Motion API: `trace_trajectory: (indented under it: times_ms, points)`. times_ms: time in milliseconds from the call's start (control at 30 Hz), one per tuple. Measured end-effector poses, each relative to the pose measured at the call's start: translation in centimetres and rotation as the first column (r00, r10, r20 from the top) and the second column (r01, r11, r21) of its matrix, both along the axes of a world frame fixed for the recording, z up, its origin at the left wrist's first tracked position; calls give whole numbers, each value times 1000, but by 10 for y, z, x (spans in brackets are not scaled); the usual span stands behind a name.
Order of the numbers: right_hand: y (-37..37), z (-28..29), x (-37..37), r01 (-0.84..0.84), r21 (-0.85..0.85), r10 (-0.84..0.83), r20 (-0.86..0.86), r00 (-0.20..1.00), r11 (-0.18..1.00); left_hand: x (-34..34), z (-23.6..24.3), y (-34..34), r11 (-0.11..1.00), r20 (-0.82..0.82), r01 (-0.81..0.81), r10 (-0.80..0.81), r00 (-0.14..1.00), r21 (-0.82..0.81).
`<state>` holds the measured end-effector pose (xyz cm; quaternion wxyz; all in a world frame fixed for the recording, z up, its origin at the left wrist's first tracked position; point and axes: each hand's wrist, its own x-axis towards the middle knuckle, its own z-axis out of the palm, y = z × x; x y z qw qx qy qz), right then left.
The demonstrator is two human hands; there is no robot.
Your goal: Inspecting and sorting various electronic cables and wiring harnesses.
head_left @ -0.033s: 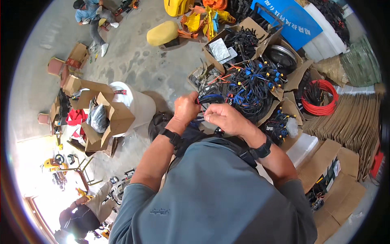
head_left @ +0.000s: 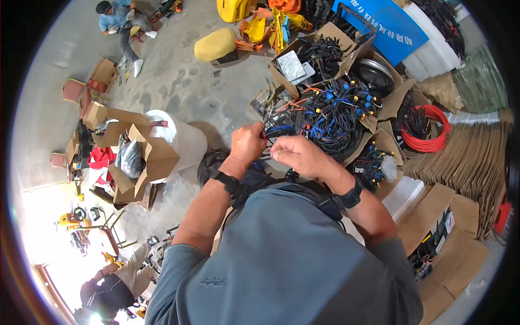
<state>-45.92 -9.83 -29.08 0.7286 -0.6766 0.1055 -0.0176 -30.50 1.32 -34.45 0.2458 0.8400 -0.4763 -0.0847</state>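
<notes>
My left hand (head_left: 248, 143) is closed around one end of a small bundle of black and blue cables (head_left: 280, 131), with a bit of red showing at its fingertips. Just to the right, my right hand (head_left: 297, 155) has its thumb and fingers pressed together in a pinch, close to the left fingers. Whatever sits in that pinch is too small or hidden to name. Beyond both hands spreads a large tangle of black and blue wiring harnesses (head_left: 338, 116) with blue and yellow connectors.
At left stands a white drum (head_left: 189, 142) beside open cardboard boxes (head_left: 160, 157). A red cable coil (head_left: 445, 129) and stacked flattened cartons (head_left: 460, 162) lie at right. A yellow padded seat (head_left: 215, 44) is farther off. One person (head_left: 123, 27) sits far left; another (head_left: 111, 290) bends at lower left.
</notes>
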Motion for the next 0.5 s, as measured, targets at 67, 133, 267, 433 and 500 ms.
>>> trace_trajectory:
  times_ms: [67, 133, 267, 433, 500]
  points:
    - [-18, 15, 8, -5, -82, 0, -66, 998, 997, 3, 7, -3, 995, 45, 92, -93, 995, 25]
    - [-37, 15, 16, 45, -525, 40, 149, 988, 850, 1, 9, -7, 947, 137, 318, -310, 941, -37]
    - [-77, 19, 25, 72, -733, -42, 59, 997, 676, -12, 35, -12, 890, 109, 448, -438, 892, -86]
    - [-82, -22, 10, -79, -510, 71, -36, 997, 857, -23, 50, -7, 860, 111, 474, -461, 880, -188]
    - [-72, -14, 8, -169, -394, 113, -162, 980, 904, -21, 53, -1, 795, 55, 556, -561, 826, -245]
